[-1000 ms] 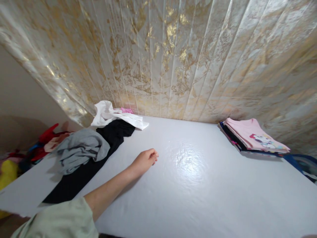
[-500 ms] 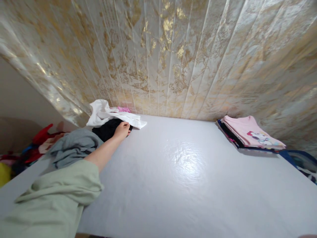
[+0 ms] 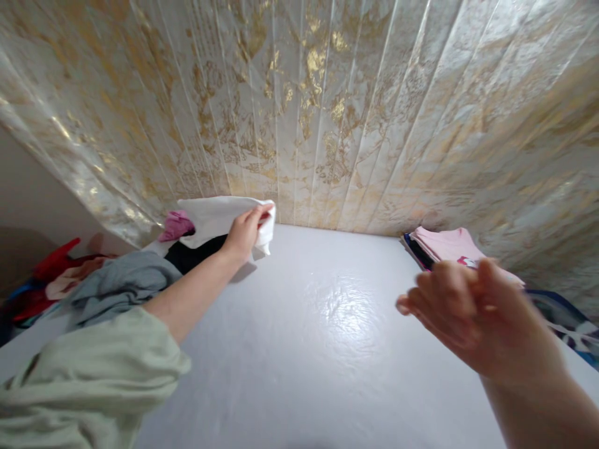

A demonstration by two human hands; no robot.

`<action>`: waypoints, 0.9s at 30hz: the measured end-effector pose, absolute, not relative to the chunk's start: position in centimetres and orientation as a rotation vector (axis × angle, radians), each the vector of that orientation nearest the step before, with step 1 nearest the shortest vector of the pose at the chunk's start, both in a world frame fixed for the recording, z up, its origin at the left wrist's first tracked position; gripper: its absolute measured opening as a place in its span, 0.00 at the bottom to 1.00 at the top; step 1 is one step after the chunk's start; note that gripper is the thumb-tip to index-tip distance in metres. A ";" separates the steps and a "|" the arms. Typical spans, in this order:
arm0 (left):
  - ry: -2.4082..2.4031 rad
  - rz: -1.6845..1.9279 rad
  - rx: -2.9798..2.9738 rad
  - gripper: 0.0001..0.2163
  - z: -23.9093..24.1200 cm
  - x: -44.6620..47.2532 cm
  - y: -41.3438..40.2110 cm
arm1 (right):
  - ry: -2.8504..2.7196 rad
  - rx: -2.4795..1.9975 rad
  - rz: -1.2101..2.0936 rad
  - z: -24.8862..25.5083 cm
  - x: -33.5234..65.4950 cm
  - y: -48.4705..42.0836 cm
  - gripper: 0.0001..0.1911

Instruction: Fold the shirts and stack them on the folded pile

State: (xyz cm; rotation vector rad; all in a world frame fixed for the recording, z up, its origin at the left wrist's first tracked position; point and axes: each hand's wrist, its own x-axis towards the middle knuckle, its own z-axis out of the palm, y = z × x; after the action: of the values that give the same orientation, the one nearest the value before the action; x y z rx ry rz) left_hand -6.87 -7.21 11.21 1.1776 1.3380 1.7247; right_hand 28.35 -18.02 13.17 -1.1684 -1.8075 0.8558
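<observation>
At the back left of the table, my left hand (image 3: 246, 234) pinches the right end of a white cloth garment (image 3: 213, 215), which is lifted and stretched out to the left. Under it lies a black garment (image 3: 194, 252), partly hidden by my forearm. A pink cloth (image 3: 176, 224) shows by the white garment's left end. On the right, my right hand (image 3: 461, 305) hangs above the table, blurred, its fingers loosely bent and a little apart with nothing visible in them. Behind it, partly covered, is a folded stack topped by a pink printed garment (image 3: 444, 243).
A crumpled grey garment (image 3: 124, 284) lies left of my forearm, with red clothing (image 3: 56, 260) beyond it. The white table (image 3: 290, 349) has a shiny surface. A gold-patterned curtain (image 3: 304, 112) hangs along its back edge. A dark blue-edged item (image 3: 561, 312) sits at far right.
My left hand has moved from the black garment to the white one and raised its right end. The pink cloth is more exposed. My right hand has come into view from the lower right.
</observation>
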 end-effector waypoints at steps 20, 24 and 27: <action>1.422 0.744 1.654 0.29 1.6 0.3 -10.2 | -1.937 -1.520 1.058 2.5 29.5 -12.5 0.18; 1.371 0.789 1.913 0.18 0.2 2.3 -8.7 | -1.886 -1.622 1.102 2.6 30.1 -11.6 0.19; 1.380 0.708 2.029 0.10 -0.1 2.3 -8.6 | -1.922 -1.757 0.715 2.4 31.1 -9.2 0.19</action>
State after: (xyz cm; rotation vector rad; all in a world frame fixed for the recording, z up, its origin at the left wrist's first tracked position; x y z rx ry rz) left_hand 2.27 -8.55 -0.13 2.0295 1.3804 0.7083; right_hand 31.08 -9.24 2.42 -1.7568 -1.9221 0.7155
